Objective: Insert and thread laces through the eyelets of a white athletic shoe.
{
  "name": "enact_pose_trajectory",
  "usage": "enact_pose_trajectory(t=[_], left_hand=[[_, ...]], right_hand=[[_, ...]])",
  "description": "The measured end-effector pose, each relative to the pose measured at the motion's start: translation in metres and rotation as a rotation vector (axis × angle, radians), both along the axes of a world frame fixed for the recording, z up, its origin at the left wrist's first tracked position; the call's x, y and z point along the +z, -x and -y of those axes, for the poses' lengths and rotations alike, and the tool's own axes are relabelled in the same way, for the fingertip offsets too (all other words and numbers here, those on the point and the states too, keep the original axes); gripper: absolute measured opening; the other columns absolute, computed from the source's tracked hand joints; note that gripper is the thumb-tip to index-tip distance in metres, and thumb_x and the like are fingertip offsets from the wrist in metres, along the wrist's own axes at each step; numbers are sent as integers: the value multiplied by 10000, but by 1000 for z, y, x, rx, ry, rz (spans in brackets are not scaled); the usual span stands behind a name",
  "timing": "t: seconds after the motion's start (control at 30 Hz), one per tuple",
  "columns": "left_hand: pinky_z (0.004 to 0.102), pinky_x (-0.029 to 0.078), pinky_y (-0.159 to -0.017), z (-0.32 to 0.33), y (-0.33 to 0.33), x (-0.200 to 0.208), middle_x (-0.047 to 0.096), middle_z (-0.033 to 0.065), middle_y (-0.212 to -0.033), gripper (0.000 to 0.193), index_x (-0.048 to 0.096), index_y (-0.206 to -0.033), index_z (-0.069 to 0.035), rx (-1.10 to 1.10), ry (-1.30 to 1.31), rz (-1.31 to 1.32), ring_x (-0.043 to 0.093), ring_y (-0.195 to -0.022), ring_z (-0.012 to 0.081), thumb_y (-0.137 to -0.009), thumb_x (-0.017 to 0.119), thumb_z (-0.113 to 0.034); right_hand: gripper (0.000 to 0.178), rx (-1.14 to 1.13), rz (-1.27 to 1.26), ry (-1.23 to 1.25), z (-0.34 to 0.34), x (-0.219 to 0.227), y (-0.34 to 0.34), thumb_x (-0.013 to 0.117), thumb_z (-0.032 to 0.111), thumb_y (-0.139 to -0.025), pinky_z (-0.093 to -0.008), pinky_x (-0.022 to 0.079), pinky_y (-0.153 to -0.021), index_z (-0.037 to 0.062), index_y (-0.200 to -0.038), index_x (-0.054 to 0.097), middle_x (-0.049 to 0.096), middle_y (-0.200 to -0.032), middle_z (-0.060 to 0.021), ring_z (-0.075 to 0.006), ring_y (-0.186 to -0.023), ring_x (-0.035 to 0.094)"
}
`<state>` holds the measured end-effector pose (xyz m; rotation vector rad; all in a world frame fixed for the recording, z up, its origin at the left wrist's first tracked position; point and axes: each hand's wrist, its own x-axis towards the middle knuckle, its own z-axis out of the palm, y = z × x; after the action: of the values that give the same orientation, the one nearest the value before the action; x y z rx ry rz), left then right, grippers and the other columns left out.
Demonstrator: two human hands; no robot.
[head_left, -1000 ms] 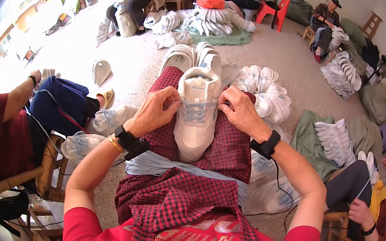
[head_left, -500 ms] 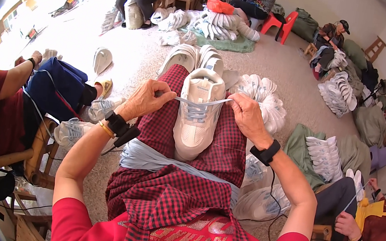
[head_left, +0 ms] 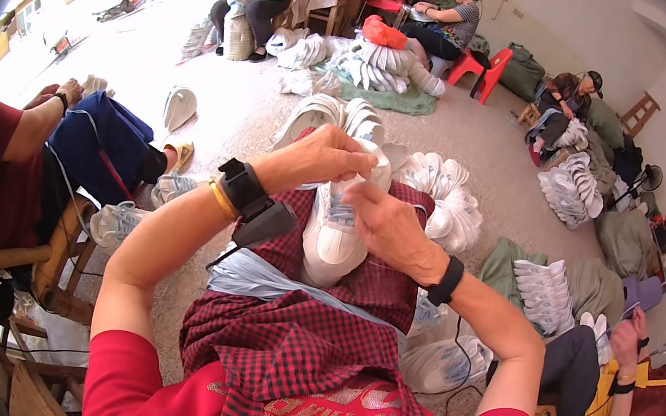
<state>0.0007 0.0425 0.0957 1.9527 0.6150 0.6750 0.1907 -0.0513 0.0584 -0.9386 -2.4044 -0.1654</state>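
Observation:
A white sneaker (head_left: pixel 333 246) with pale blue laces (head_left: pixel 338 210) rests on my lap, its toe toward me. My left hand (head_left: pixel 318 159) reaches over the shoe's tongue, thumb and fingers pinched together on the shoelace; most of the lace is hidden there. Close below it, my right hand (head_left: pixel 394 227) is curled at the right side of the lacing, its fingertips closed and slightly blurred. A bundle of loose pale blue laces (head_left: pixel 251 275) lies across my lap over a red-and-black checked apron (head_left: pixel 281 333).
Stacked white shoes (head_left: pixel 312 116) stand just beyond my knees, with more shoe uppers (head_left: pixel 445 198) to their right. Other people sit working at left, right and back. A black cable (head_left: pixel 463 345) runs beside my right arm. A bamboo chair (head_left: pixel 58 254) is at left.
My hands have come together over the shoe from wide apart, where they stretched the lace. The left hand has crossed rightward; the right has moved inward and slightly down. The view has tilted.

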Motion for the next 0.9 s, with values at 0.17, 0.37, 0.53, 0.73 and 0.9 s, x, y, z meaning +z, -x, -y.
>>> enact_pose_trajectory(t=[0.17,0.37,0.53,0.73,0.9], left_hand=[[249,400,-544,-4,7,-20,590,-4,-648,384,727,-788,14,106,-43,32,508,-615,46,-917,641,-337],[240,395,-554,-4,24,-48,575,-33,-683,311,720,-943,21,107,144,157,488,-629,37,-951,628,-277],[236,382,-548,-10,25,-70,566,-35,-692,294,706,-931,19,97,264,202,477,-629,35,-952,621,-261],[250,383,-540,-4,45,-69,567,-36,-673,263,714,-845,19,250,36,96,471,-594,51,-930,614,-209],[265,398,-546,-4,79,-79,588,-21,-653,247,716,-878,51,305,147,72,479,-600,61,-915,664,-187]], right_hand=[[114,-287,112,16,-19,-3,-1,594,12,-838,-496,566,-650,-31,-943,588,587,-1027,-176,-390,-819,686],[121,-293,77,131,-20,5,10,607,52,-853,-504,552,-654,-35,-926,566,600,-959,-197,-419,-782,671],[143,-232,-209,383,-18,20,14,623,100,-857,-496,518,-648,1,-950,580,657,-800,-192,-386,-746,675],[166,-519,-145,526,15,98,-31,685,221,-870,-350,466,-540,57,-847,702,646,-641,-110,-196,-548,623],[184,-719,-133,427,58,179,-86,682,217,-905,-245,355,-524,35,-878,688,536,-604,56,-26,-561,444]])
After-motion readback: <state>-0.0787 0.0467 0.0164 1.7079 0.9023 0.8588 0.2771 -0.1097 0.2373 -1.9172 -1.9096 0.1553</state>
